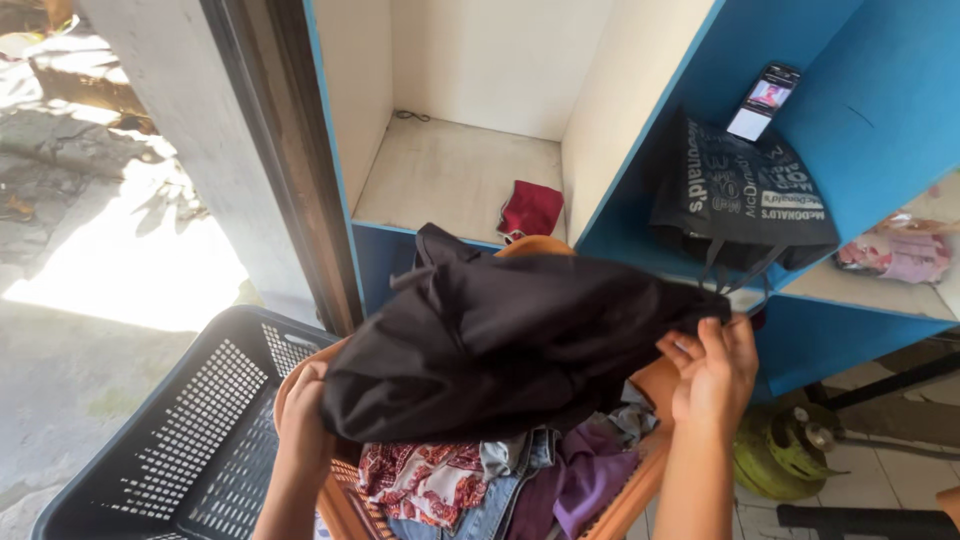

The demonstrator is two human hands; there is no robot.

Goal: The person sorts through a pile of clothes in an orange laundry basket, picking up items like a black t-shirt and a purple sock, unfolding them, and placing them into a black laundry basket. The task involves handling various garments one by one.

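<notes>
Black garment (500, 340) stretched between both hands, left hand (300, 420) fingers gripping it, right hand (715, 375) fingers pinching its edge

A home laundry corner — blue shelf unit (860, 110), clothes-filled basket (625, 500).

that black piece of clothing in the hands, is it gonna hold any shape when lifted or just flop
Likely floppy: the black garment sags and folds between the left hand and right hand. Probably light, since the right hand's fingertips alone pinch one end. It may snag on the orange basket of clothes beneath.
</notes>
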